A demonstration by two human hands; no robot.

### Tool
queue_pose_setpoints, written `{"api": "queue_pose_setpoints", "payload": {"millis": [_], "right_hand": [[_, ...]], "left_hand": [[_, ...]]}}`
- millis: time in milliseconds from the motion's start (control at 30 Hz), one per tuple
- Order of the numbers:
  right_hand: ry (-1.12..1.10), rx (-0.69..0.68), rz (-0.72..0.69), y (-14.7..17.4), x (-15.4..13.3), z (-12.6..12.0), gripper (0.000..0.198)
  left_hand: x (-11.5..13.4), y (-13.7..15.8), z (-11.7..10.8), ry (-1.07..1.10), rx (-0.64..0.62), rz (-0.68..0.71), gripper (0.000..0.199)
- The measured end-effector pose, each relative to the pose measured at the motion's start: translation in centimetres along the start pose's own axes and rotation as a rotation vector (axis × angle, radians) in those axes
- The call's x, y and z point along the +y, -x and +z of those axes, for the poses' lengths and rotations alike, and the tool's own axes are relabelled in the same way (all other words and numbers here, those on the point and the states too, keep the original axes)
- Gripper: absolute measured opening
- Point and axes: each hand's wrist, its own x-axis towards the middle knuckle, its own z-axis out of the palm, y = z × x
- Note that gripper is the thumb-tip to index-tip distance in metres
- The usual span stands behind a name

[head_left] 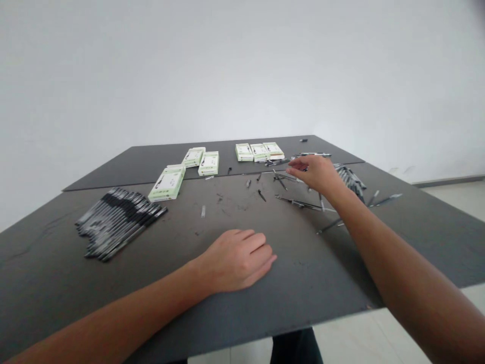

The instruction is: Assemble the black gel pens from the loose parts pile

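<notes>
My left hand [238, 260] rests loosely closed on the dark table near its front edge, and nothing sticks out of its curled fingers. Over the scattered pen parts on the right, my right hand [312, 172] is held with thumb and fingers apart; I see nothing between them. Below it lie loose black pens [301, 203], crossing one another. A pile of clear pen barrels [350, 181] is partly hidden behind my right wrist. To the left, a row of black-and-clear pens [119, 220] lies side by side, slanting.
Green-and-white boxes stand at the left [167, 183] and at the back middle [243, 152]. Small dark pieces [261, 195] and a clear strip [203, 211] lie mid-table. A seam [250, 174] crosses the table [159, 318]. A white wall rises behind.
</notes>
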Motion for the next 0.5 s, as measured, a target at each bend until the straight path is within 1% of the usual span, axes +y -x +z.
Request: {"api": "queue_pose_setpoints", "payload": {"millis": [100,200,333,433,500], "right_hand": [[0.102,-0.156,0.087,-0.2,2.3,0.1,0.030],[0.179,-0.285,0.137,-0.2,3.4,0.4,0.032],[0.202,-0.385,0.140,-0.2,3.5,0.1,0.032],[0.188,-0.456,0.138,-0.3,3.0,-1.0,0.032],[0.143,-0.540,0.122,-0.3,2.5,-1.9,0.031]], "left_hand": [[0.0,0.8,0.4,0.055,-0.002,-0.036,0.032],[0.0,1.2,0.6,0.091,0.009,-0.046,0.033],[0.0,1.1,0.8,0.119,0.025,-0.036,0.034],[0.0,1.1,0.9,0.126,0.039,-0.025,0.034],[0.1,1.2,0.9,0.129,0.049,-0.026,0.034]]}}
